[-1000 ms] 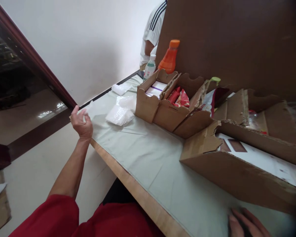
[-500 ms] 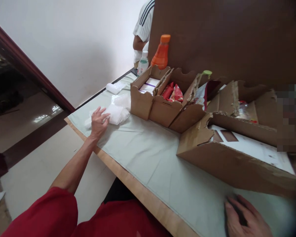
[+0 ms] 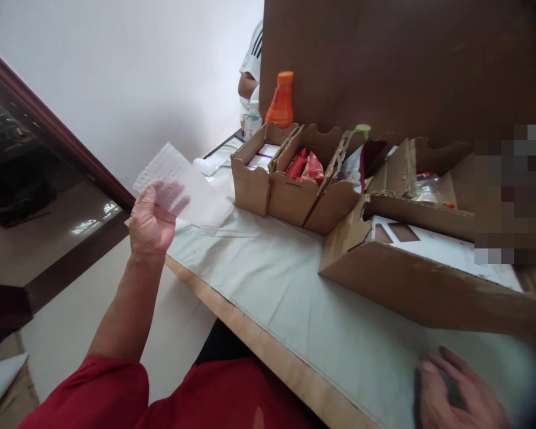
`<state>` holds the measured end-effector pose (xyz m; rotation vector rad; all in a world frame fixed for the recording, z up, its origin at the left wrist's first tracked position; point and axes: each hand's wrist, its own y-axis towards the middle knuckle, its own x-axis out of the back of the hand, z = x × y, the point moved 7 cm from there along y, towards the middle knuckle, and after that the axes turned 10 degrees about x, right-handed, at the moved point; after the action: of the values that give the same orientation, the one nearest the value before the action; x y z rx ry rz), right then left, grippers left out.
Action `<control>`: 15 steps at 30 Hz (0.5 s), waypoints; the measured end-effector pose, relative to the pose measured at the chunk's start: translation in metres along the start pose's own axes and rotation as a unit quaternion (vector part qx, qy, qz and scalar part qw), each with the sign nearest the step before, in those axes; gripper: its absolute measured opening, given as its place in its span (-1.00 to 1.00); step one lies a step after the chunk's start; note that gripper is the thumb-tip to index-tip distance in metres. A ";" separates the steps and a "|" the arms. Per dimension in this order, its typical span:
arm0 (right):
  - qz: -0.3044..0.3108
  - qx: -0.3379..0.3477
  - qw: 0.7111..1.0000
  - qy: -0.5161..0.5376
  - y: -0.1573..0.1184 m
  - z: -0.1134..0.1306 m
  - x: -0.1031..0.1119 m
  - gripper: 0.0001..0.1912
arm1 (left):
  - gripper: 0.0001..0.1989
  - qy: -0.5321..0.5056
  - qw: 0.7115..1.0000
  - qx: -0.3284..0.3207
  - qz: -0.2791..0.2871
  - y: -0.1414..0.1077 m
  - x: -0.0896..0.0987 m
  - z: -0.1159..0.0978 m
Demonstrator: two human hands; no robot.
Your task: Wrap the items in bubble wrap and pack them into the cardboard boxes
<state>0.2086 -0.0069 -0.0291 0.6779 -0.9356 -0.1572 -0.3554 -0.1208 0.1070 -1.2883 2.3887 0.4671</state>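
In the head view my left hand (image 3: pixel 154 220) is raised over the table's left end. Its thumb and fingers pinch a sheet of clear bubble wrap (image 3: pixel 192 199), and the fingers show through it. More crumpled clear plastic wrap (image 3: pixel 209 165) lies on the table just behind. At the lower right my right hand (image 3: pixel 458 390) rests on the pale green tablecloth (image 3: pixel 268 280), fingers apart, with nothing visible in it; its lower part is cut off by the frame.
Cardboard bins (image 3: pixel 250 193) stand in a row along the back, holding white boxes (image 3: pixel 264 158) and red packets (image 3: pixel 307 165). A long cardboard box (image 3: pixel 406 286) sits nearer, at right. Behind are an orange bottle (image 3: pixel 281 101), a clear bottle (image 3: pixel 252 122) and a person's sleeve (image 3: pixel 251 56).
My left hand has picked up the bubble wrap from the table and raised it, turning palm up. My right hand stays on the cloth. The view has shifted slightly.
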 end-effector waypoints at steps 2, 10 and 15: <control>0.005 0.004 1.000 0.024 0.000 0.035 0.007 -0.60 | -0.84 0.000 0.997 0.042 0.060 -0.022 -0.022 0.002; 0.155 0.188 0.931 0.273 0.042 0.169 -0.027 -0.21 | -0.67 0.024 0.876 0.335 0.346 -0.173 -0.096 0.088; 0.342 0.074 0.847 0.401 0.038 0.181 -0.082 -0.71 | -0.71 0.008 0.923 0.302 0.240 -0.132 -0.056 0.086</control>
<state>0.0114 -0.0287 0.0099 0.4395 -0.3211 0.7974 -0.2008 -0.1103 0.0449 -0.4390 2.5538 -0.1643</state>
